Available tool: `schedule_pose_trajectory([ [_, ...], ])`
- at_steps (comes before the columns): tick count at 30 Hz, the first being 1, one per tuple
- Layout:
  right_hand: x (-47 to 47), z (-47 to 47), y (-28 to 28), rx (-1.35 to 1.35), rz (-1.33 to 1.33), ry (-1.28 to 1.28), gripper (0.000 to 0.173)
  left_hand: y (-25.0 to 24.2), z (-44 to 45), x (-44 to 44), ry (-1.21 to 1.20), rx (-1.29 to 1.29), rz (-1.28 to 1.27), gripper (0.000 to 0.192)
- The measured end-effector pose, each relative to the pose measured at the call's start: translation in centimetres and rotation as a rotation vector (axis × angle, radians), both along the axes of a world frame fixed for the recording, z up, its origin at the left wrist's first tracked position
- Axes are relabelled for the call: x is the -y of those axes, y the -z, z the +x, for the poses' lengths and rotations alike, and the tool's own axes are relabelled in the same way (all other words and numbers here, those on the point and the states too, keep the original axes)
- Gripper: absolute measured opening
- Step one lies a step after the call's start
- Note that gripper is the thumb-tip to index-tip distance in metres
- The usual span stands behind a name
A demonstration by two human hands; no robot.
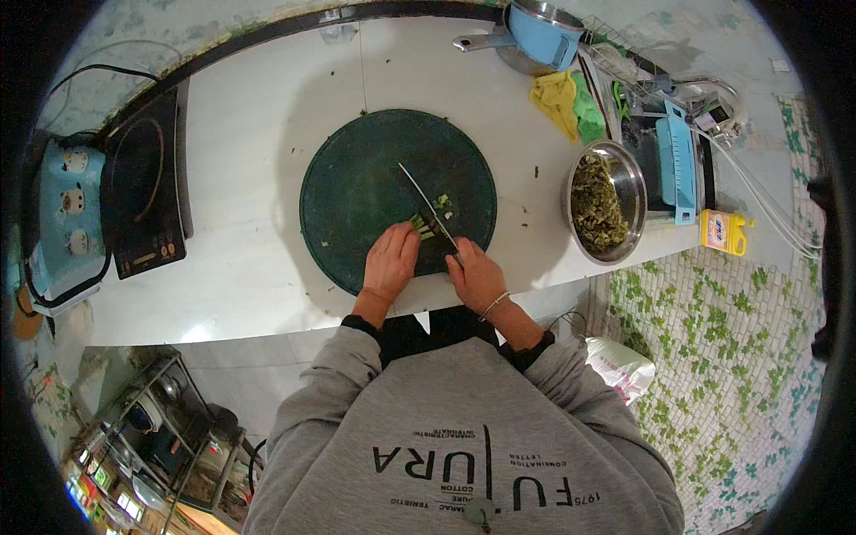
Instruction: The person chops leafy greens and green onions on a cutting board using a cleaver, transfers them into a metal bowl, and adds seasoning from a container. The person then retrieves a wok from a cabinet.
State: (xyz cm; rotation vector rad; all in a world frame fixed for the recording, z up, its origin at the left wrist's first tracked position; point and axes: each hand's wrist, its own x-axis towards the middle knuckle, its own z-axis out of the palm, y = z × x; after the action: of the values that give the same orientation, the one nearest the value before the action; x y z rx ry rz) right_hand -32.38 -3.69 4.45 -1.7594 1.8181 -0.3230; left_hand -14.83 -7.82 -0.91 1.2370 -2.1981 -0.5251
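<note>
A round dark green cutting board lies on the white counter in front of me. My right hand grips the handle of a kitchen knife, whose blade slants up and left over the board. Under my left hand, a small bunch of green vegetable stalks is pressed against the board, its cut ends close beside the blade. A few chopped pieces lie just right of the knife. The fingertips of my left hand are partly hidden by their curl.
To the right stands a steel bowl of chopped greens, near a sink with a blue drain basket. Yellow and green cloths and a blue pot sit behind. An induction cooktop is at left. Scraps dot the counter.
</note>
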Motion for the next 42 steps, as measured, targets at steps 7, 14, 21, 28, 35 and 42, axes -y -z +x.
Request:
schedule_pose_trajectory([
  [7,-1.7,-1.1,-4.9,-0.008,0.189,0.07,0.03,1.0,0.1,0.1,0.005,0.004,-0.017,0.018],
  [14,-3.8,-0.9,-4.8,-0.215,0.216,-0.033,0.028,1.3,0.0,0.3,-0.004,0.041,-0.047,0.019],
  [21,-1.5,0.3,-1.9,-0.127,0.235,-0.03,0.021,1.2,0.0,0.5,-0.003,0.048,-0.028,0.022],
  [28,-3.1,-1.1,-3.9,-0.184,0.258,-0.043,0.021,1.3,0.0,0.4,-0.001,0.058,-0.015,0.022],
  [35,-2.1,-0.2,-0.7,-0.255,0.248,-0.099,0.022,1.6,0.1,0.3,0.009,0.085,-0.011,0.021],
  [42,-3.0,-1.7,-3.8,-0.209,0.325,-0.141,0.023,1.5,0.0,0.2,-0.001,0.102,-0.028,0.02],
])
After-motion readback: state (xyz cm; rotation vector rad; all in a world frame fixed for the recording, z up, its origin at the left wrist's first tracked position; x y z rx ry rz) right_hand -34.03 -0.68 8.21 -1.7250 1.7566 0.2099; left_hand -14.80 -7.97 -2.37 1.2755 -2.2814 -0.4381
